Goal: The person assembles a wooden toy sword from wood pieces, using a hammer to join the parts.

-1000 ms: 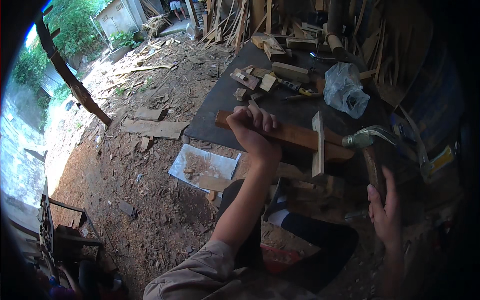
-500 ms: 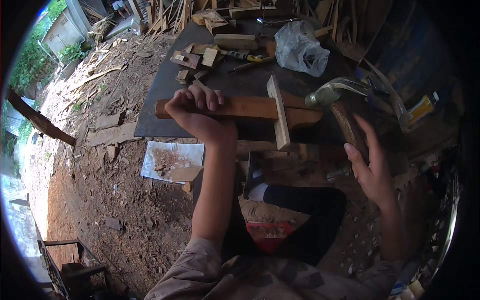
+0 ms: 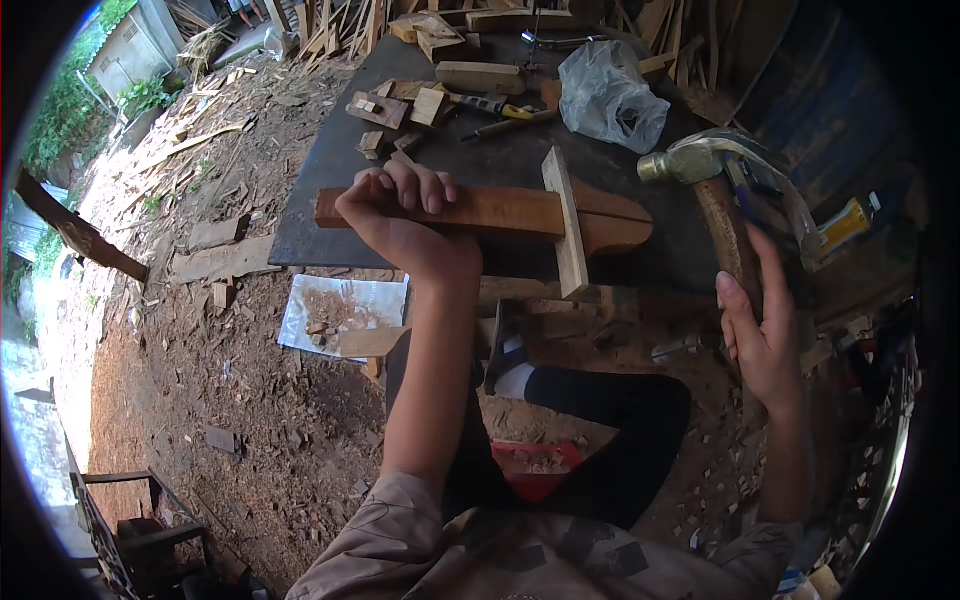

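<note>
I log the left hand (image 3: 405, 215) clasping a brown wooden piece (image 3: 495, 212) along the near edge of the tabletop (image 3: 510, 160). Right hand (image 3: 765, 340) grips the hammer (image 3: 728, 225), head apart, rightward. Bare room separates piece from plastic bag (image 3: 612, 98), far side.

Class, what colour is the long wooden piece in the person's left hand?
The long wooden piece is reddish brown, best seen in the head view.
</note>
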`<state>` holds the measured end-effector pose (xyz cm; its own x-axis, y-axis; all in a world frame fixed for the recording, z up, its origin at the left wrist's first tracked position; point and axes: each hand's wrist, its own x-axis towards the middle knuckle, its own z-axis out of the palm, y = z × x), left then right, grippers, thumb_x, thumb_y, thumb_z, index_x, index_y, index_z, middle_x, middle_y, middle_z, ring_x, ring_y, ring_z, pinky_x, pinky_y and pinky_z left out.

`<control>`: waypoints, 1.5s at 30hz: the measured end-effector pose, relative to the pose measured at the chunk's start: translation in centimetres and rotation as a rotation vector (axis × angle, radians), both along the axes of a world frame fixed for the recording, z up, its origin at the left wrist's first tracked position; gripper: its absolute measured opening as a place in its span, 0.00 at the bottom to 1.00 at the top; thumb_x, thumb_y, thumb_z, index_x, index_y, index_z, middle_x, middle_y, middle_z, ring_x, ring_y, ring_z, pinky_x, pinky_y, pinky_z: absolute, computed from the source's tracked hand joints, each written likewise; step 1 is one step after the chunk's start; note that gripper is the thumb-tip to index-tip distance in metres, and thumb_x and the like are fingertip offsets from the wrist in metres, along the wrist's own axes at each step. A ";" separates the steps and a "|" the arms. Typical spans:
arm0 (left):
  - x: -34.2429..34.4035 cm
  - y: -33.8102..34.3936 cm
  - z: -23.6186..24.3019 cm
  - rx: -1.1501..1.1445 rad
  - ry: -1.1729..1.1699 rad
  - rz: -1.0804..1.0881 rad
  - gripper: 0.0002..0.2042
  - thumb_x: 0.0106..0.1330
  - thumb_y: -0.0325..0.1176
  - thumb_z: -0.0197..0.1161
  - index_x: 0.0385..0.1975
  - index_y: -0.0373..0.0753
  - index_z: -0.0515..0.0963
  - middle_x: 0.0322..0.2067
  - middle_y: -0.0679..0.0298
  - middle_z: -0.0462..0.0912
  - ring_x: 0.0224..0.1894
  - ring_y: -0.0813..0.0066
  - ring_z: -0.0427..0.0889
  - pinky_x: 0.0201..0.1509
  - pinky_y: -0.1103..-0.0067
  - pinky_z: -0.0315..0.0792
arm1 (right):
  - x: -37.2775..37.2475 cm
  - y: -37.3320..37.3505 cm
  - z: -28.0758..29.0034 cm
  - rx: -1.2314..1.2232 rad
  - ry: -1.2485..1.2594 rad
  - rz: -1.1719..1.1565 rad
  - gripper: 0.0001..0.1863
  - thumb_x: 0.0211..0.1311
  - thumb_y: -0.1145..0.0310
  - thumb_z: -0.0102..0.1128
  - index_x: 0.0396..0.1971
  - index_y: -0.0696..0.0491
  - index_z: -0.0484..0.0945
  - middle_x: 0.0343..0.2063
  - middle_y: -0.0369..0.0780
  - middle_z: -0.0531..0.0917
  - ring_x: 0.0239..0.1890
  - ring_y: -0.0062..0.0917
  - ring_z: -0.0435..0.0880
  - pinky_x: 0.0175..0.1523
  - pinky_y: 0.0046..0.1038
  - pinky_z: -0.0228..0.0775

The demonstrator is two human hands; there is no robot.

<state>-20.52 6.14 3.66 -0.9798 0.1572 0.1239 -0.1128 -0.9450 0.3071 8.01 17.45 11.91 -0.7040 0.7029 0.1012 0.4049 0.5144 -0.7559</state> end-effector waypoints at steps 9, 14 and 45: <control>0.2 -0.1 -0.4 0.010 -0.006 -0.028 0.12 0.73 0.42 0.46 0.27 0.46 0.60 0.20 0.69 0.59 0.20 0.76 0.61 0.31 0.75 0.65 | 0.4 0.4 -1.7 -0.019 -0.115 0.069 0.28 0.79 0.61 0.53 0.71 0.59 0.65 0.61 0.50 0.77 0.63 0.36 0.77 0.69 0.37 0.64; 0.3 -0.2 0.0 0.008 -0.029 -0.030 0.13 0.71 0.44 0.51 0.27 0.46 0.62 0.22 0.70 0.59 0.20 0.79 0.59 0.31 0.77 0.64 | 0.6 0.2 -1.2 0.083 0.003 0.060 0.27 0.79 0.62 0.52 0.71 0.58 0.65 0.63 0.50 0.77 0.66 0.37 0.75 0.70 0.35 0.63; 0.1 0.0 0.0 -0.003 -0.036 -0.029 0.11 0.73 0.43 0.47 0.28 0.47 0.63 0.21 0.71 0.59 0.20 0.77 0.61 0.29 0.76 0.64 | 1.7 1.0 -2.2 0.149 0.051 0.060 0.32 0.79 0.64 0.51 0.76 0.56 0.55 0.73 0.49 0.65 0.75 0.41 0.64 0.75 0.40 0.57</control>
<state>-20.42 6.10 3.64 -0.9785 0.1862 0.0884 -0.1514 -0.9403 0.3049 9.76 18.50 9.67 -0.7357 0.6341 0.2381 0.3331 0.6447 -0.6880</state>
